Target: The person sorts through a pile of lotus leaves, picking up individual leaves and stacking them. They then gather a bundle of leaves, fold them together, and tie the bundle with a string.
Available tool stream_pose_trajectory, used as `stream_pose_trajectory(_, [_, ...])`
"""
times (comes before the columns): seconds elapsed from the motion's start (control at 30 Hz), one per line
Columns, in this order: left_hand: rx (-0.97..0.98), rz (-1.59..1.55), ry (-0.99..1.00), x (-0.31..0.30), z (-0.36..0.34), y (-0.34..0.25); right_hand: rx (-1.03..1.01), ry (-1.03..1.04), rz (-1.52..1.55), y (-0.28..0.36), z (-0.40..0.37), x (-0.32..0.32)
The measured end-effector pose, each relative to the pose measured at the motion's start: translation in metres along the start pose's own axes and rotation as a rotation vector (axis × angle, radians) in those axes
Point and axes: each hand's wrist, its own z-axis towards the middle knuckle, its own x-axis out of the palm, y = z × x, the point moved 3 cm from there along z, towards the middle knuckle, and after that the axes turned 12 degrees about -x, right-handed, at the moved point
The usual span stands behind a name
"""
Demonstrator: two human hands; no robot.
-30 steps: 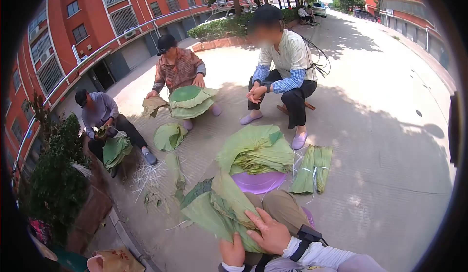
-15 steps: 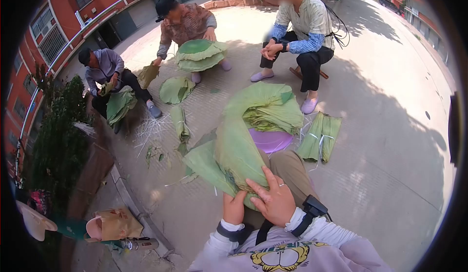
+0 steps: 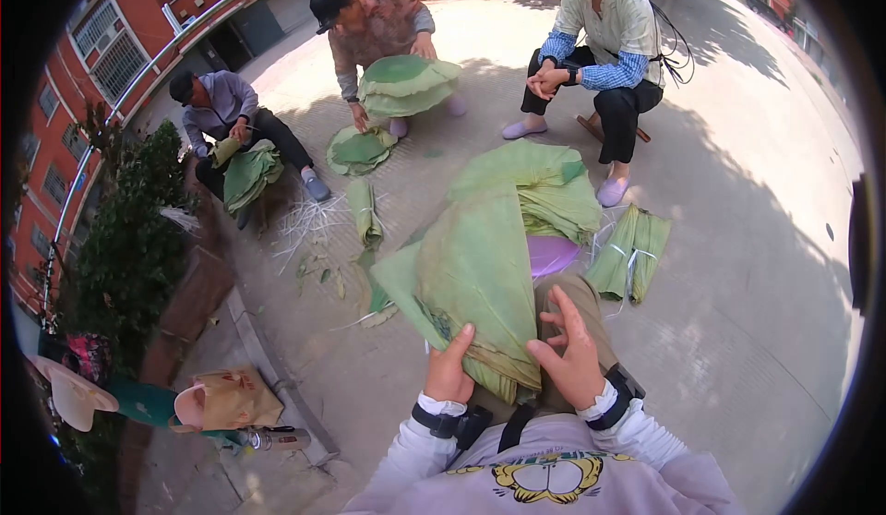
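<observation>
A large green lotus leaf (image 3: 475, 275), folded over, lies across my lap with its narrow end toward me. My left hand (image 3: 450, 369) pinches its near left edge, thumb on top and the other fingers hidden beneath. Just off the leaf's right edge, my right hand (image 3: 574, 353) is open with its fingers spread, holding nothing. Beyond the folded leaf spreads a pile of lotus leaves (image 3: 563, 206), resting on something purple (image 3: 554, 255), mostly covered.
Tied leaf bundles (image 3: 632, 255) lie at right, another bundle (image 3: 364, 212) at left near white strips (image 3: 309, 224). Three seated people face me; two handle leaves. A paper bag (image 3: 242, 400) and a metal flask (image 3: 279, 438) stand by the kerb at lower left.
My right hand has lifted off the leaf and moved right, fingers opening. The leaf's near end now lies flatter and wider. The middle person's hand has moved down to leaves on the ground.
</observation>
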Motion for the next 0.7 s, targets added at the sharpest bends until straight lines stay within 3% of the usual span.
stream_pose_trajectory(0.1, [-0.155,-0.052,0.115,0.002,-0.002,0.007,0.276,0.122,0.645,-0.020,0.006,-0.006])
stream_pose_trajectory(0.2, [-0.134,-0.015,0.142,0.006,-0.006,0.013,0.361,0.212,0.714,-0.032,-0.008,-0.001])
stream_pose_trajectory(0.3, [-0.036,0.063,0.102,0.004,-0.006,0.019,0.356,0.124,0.579,-0.047,-0.014,0.000])
stream_pose_trajectory(0.4, [-0.018,0.079,0.127,0.007,-0.008,0.017,0.284,0.089,0.171,-0.049,-0.015,0.001])
stream_pose_trajectory(0.5, [0.037,0.033,0.159,0.010,-0.006,0.014,0.098,0.037,-0.037,-0.058,-0.013,0.004])
stream_pose_trajectory(0.6, [0.107,-0.011,0.074,0.013,-0.002,0.011,0.016,0.068,-0.288,-0.018,-0.007,0.007])
stream_pose_trajectory(0.7, [0.121,-0.061,-0.041,0.011,0.004,0.009,0.048,0.075,-0.150,-0.009,-0.007,0.008])
